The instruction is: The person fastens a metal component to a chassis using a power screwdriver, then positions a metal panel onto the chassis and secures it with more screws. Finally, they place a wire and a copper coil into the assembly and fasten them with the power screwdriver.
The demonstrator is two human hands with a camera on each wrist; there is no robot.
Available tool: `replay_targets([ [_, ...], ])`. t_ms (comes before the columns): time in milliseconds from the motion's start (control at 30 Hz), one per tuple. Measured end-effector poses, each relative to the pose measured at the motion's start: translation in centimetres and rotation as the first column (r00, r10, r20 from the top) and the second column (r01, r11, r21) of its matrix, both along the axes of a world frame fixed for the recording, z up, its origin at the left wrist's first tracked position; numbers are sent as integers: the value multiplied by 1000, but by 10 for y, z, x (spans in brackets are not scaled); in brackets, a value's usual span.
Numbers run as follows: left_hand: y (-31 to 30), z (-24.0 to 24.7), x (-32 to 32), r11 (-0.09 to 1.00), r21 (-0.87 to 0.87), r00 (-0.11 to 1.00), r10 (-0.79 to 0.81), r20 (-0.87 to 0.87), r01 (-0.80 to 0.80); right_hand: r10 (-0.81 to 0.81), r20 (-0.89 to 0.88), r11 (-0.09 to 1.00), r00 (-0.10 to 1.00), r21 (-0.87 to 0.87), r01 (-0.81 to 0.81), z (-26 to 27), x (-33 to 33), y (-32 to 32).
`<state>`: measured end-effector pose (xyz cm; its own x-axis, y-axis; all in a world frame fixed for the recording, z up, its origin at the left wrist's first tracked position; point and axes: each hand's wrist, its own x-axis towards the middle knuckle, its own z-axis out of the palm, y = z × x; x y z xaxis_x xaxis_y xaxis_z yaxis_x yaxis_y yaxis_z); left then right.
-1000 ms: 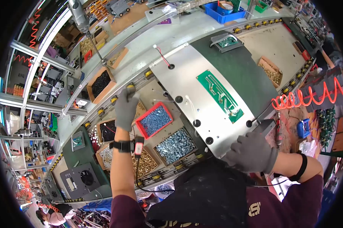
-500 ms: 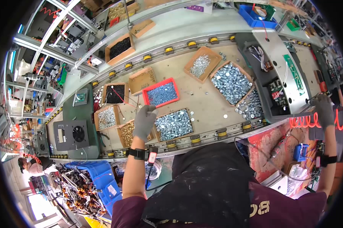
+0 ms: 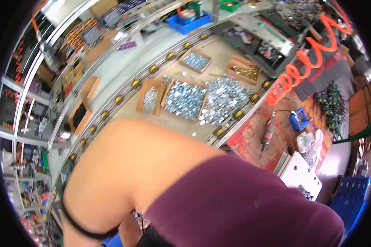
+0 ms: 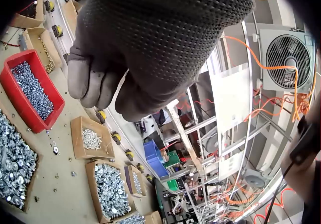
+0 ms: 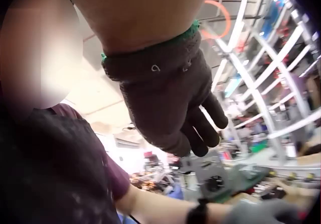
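Note:
In the left wrist view my left hand (image 4: 145, 43), in a dark dotted glove, hovers over the bench with loosely bent fingers and nothing showing in them. Below it stand a red bin (image 4: 57, 106) of small bluish screws and a carton (image 4: 80, 138) of silver screws. My right hand (image 5: 165, 101), gloved too, hangs with relaxed fingers and no object in it in the right wrist view. The right forearm (image 3: 128, 160) cuts across the head view, where both hands are out of sight. Part of the left glove (image 5: 261, 213) appears low in the right wrist view.
Past the arm are a box of shiny washer-like parts (image 3: 185, 101), a loose heap of similar parts (image 3: 224, 99) and a box of brass pieces (image 3: 244, 70). A unit with a metal panel (image 3: 272, 35) stands at the far right. An orange coiled hose (image 3: 300, 61) hangs nearby.
My right arm has swung from the far right across my body to the left. The head view has turned, and the unit with the panel sits farther up the line. The right hand is off it.

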<state>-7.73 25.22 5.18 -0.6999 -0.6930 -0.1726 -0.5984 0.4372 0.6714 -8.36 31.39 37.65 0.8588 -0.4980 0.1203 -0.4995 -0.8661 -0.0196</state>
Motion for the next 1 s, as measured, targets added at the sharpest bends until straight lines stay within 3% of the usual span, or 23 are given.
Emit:
replay_targets([
  [267,-1,-7,82,970,12,963,238,129,-242,201,-28,975,979,-90,-203,11,23,-5],
  [400,2,-9,103,941,15,929,330,165,-337,211,-11,971,977,-112,-211,-4,3,-15],
  [500,6,-10,115,915,41,906,389,168,-401,106,104,994,989,-22,-104,-53,-38,-35],
  [533,9,-10,118,906,50,896,405,180,-420,-89,386,966,918,258,-15,-99,-65,-46],
  [567,14,-9,121,898,50,885,420,202,-438,-278,566,915,776,402,34,-153,-101,-45],
  [600,18,-8,122,885,55,868,440,229,-463,-547,470,745,693,650,147,-213,-139,-46],
  [633,25,-2,123,865,38,829,467,307,-501,-617,543,762,570,592,261,-289,-180,-39],
  [667,30,-11,138,854,40,816,482,318,-519,-816,325,546,479,706,450,-348,-227,-21],
  [700,31,-29,156,837,55,812,510,285,-545,-952,97,254,289,777,576,-377,-272,2],
  [733,32,-36,168,820,67,804,536,257,-568,-976,-62,116,207,660,743,-427,-316,20],
  [800,34,-26,162,805,0,762,562,322,-593,-961,-267,-194,-74,458,868,-448,-370,53],
  [833,34,-32,169,799,7,750,562,349,-602,-975,-202,-161,-97,332,929,-490,-396,69],
  [867,35,-33,177,779,5,725,581,370,-627,-973,-205,-176,-106,363,915,-476,-402,73],
  [900,33,-30,172,762,15,713,599,364,-648,-965,-259,-138,-52,324,936,-504,-416,75],
  [933,30,-26,171,733,14,688,631,359,-680,-998,-32,48,57,227,973,-536,-422,90],
  [967,31,-55,199,734,-48,684,654,323,-678,-972,127,213,195,146,966,-562,-432,99],
  [1000,21,-23,177,723,-48,660,654,368,-690,-950,-281,86,134,178,980,-542,-423,90],
])
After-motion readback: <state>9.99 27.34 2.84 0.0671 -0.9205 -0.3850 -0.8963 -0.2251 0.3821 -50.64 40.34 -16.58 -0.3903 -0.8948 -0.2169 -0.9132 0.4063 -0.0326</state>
